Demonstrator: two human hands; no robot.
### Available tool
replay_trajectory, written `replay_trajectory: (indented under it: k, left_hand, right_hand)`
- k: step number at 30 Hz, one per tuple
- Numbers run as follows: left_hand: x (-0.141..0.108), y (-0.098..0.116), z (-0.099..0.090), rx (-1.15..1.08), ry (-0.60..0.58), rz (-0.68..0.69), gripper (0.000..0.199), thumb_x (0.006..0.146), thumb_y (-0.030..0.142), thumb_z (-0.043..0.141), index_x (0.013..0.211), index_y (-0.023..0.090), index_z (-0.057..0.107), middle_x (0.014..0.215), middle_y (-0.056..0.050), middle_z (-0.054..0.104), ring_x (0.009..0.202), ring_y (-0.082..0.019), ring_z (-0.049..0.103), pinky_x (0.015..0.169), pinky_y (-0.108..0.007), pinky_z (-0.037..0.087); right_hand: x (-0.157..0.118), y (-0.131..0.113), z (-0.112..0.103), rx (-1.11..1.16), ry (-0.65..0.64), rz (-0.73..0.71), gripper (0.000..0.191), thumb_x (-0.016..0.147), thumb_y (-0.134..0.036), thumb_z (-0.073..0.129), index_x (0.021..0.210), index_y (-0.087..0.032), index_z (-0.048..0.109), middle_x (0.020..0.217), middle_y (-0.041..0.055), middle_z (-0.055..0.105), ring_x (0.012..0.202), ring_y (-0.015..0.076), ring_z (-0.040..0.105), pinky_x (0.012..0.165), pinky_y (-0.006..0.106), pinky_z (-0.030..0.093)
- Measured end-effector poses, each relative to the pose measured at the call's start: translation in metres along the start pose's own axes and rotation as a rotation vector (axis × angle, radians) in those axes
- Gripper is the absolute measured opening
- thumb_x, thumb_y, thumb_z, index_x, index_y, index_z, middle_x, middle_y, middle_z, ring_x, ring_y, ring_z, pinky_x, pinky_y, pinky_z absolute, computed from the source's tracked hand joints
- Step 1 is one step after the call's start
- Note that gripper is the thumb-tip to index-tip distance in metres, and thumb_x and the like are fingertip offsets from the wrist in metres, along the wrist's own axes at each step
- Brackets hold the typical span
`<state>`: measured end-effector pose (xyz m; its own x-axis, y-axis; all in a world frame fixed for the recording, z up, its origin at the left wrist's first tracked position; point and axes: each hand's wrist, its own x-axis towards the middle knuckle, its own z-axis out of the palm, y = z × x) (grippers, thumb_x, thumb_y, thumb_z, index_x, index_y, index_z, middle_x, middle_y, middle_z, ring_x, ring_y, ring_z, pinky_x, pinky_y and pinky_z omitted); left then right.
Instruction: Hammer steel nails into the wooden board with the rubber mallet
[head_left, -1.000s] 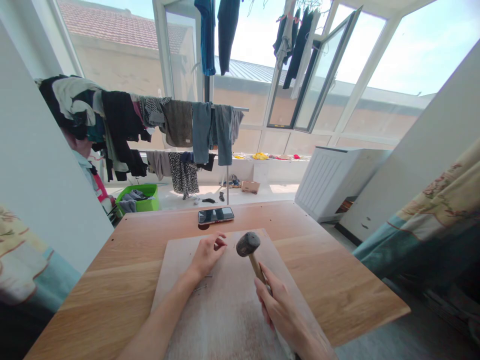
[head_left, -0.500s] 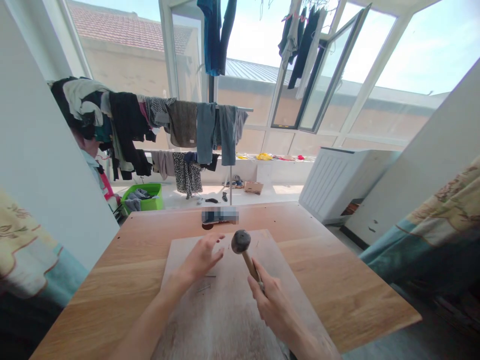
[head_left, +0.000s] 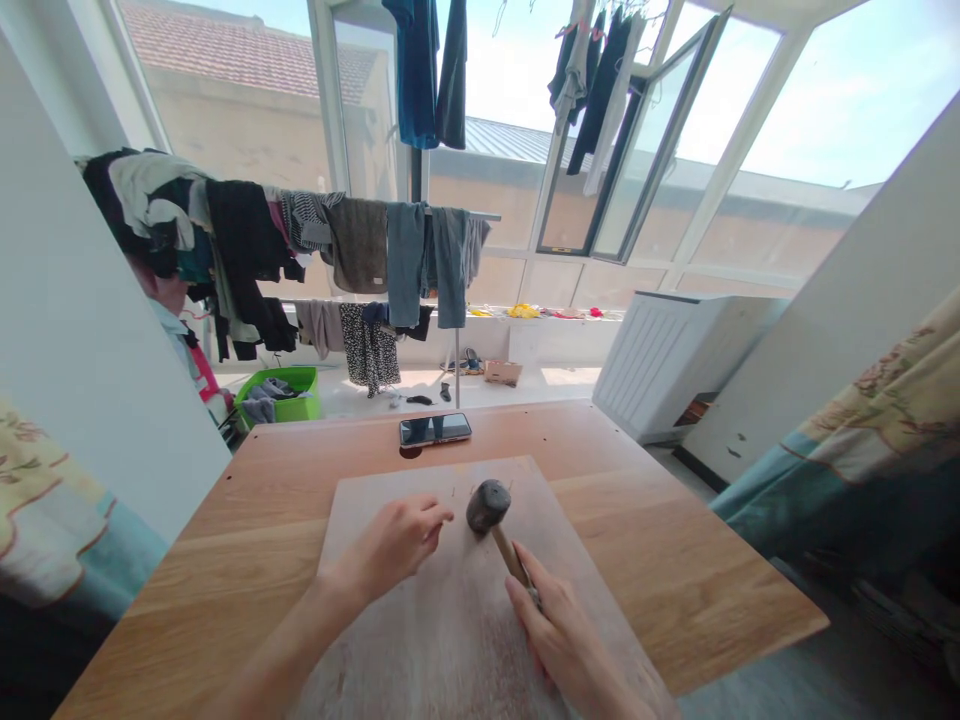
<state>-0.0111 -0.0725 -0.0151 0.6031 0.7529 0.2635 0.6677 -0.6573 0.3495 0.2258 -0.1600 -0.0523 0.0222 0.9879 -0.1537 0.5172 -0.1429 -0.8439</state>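
My right hand (head_left: pixel 553 612) grips the wooden handle of a black-headed mallet (head_left: pixel 489 507). The mallet's head hovers low over, or rests on, a pale worn board (head_left: pixel 442 630); I cannot tell which. Left of the mallet, my left hand (head_left: pixel 405 535) is low over the same board, its fingers curled and the tips together. Whatever may be between those fingertips is hidden or too small to make out. Near the board's far edge show a few thin nail-like marks (head_left: pixel 453 491).
The board lies on a wooden table (head_left: pixel 660 560). Beyond it are a phone (head_left: pixel 435 430) and a dark round hole. Past the table stand a drying rack with clothes (head_left: pixel 360 245), a green basket (head_left: pixel 304 400) and a white cabinet-like unit (head_left: pixel 652 360). Curtains hang at both sides.
My left hand has lowered towards me and its spread fingers have curled together, covering the thin nail-like pieces lying there. The mallet head has dropped nearer the board. The view has shifted slightly.
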Motion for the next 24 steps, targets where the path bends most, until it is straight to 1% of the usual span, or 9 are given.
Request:
replay_trajectory:
  k: [3, 5, 6, 8, 11, 15, 17, 21, 24]
  left_hand:
    - [0.015, -0.024, 0.010, -0.369, 0.251, -0.165, 0.018, 0.085, 0.014, 0.057, 0.092, 0.020, 0.072, 0.091, -0.003, 0.073, 0.082, -0.017, 0.069, 0.079, -0.027, 0.053]
    - [0.023, -0.037, 0.018, -0.509, 0.336, -0.250, 0.014, 0.083, 0.021, 0.060, 0.088, 0.019, 0.072, 0.089, -0.004, 0.075, 0.082, -0.018, 0.070, 0.080, -0.028, 0.055]
    - [0.025, -0.041, 0.022, -0.553, 0.349, -0.283, 0.014, 0.082, 0.025, 0.060, 0.088, 0.018, 0.072, 0.088, -0.004, 0.075, 0.082, -0.018, 0.070, 0.080, -0.029, 0.055]
    - [0.026, -0.046, 0.028, -0.599, 0.338, -0.322, 0.018, 0.081, 0.031, 0.062, 0.087, 0.018, 0.071, 0.087, -0.004, 0.076, 0.080, -0.019, 0.071, 0.078, -0.030, 0.056]
    - [0.024, -0.048, 0.032, -0.628, 0.314, -0.342, 0.021, 0.080, 0.037, 0.063, 0.086, 0.018, 0.070, 0.084, -0.004, 0.076, 0.077, -0.020, 0.071, 0.076, -0.031, 0.057]
    - [0.023, -0.047, 0.032, -0.641, 0.339, -0.330, 0.021, 0.080, 0.038, 0.063, 0.083, 0.019, 0.070, 0.086, -0.005, 0.077, 0.082, -0.021, 0.072, 0.083, -0.033, 0.056]
    - [0.023, -0.046, 0.031, -0.641, 0.342, -0.319, 0.020, 0.079, 0.037, 0.063, 0.082, 0.019, 0.070, 0.085, -0.004, 0.077, 0.082, -0.021, 0.072, 0.084, -0.032, 0.056]
    - [0.022, -0.043, 0.030, -0.608, 0.328, -0.324, 0.020, 0.080, 0.036, 0.061, 0.081, 0.019, 0.069, 0.082, -0.003, 0.075, 0.077, -0.019, 0.069, 0.075, -0.029, 0.056]
    - [0.021, -0.040, 0.028, -0.580, 0.335, -0.337, 0.021, 0.080, 0.037, 0.060, 0.080, 0.018, 0.069, 0.080, -0.003, 0.074, 0.074, -0.018, 0.067, 0.069, -0.027, 0.054]
  right_hand:
    - [0.001, -0.003, -0.001, 0.042, -0.037, 0.034, 0.073, 0.091, -0.062, 0.046, 0.147, -0.016, 0.051, 0.055, 0.0000, 0.059, 0.037, 0.0169, 0.053, 0.037, 0.025, 0.044]
    - [0.002, -0.005, -0.001, 0.083, -0.052, 0.032, 0.073, 0.091, -0.061, 0.044, 0.147, -0.015, 0.049, 0.052, -0.0033, 0.052, 0.033, 0.0140, 0.046, 0.033, 0.023, 0.040]
    - [0.002, -0.006, 0.000, 0.103, -0.055, 0.031, 0.072, 0.092, -0.060, 0.044, 0.147, -0.014, 0.048, 0.051, -0.0047, 0.049, 0.033, 0.0131, 0.044, 0.032, 0.022, 0.039]
    - [0.002, -0.007, 0.000, 0.139, -0.061, 0.029, 0.071, 0.092, -0.057, 0.044, 0.148, -0.013, 0.047, 0.050, -0.0066, 0.044, 0.033, 0.0120, 0.042, 0.031, 0.020, 0.037]
    - [0.002, -0.007, 0.001, 0.166, -0.056, 0.034, 0.071, 0.092, -0.054, 0.044, 0.148, -0.009, 0.046, 0.050, -0.0072, 0.042, 0.033, 0.0113, 0.040, 0.030, 0.020, 0.037]
    - [0.002, -0.006, 0.002, 0.187, -0.053, 0.051, 0.072, 0.092, -0.052, 0.043, 0.149, -0.008, 0.042, 0.050, -0.0072, 0.042, 0.033, 0.0117, 0.039, 0.030, 0.021, 0.036]
    - [0.002, -0.006, 0.002, 0.199, -0.048, 0.059, 0.072, 0.092, -0.053, 0.044, 0.149, -0.009, 0.043, 0.051, -0.0069, 0.043, 0.033, 0.0120, 0.039, 0.030, 0.021, 0.035]
    - [0.001, -0.006, 0.001, 0.204, -0.053, 0.037, 0.070, 0.092, -0.052, 0.043, 0.147, -0.009, 0.045, 0.050, -0.0074, 0.042, 0.033, 0.0122, 0.038, 0.031, 0.022, 0.035]
    - [0.001, -0.006, 0.001, 0.206, -0.049, 0.049, 0.072, 0.090, -0.054, 0.044, 0.147, -0.011, 0.044, 0.050, -0.0074, 0.042, 0.033, 0.0127, 0.039, 0.030, 0.022, 0.036]
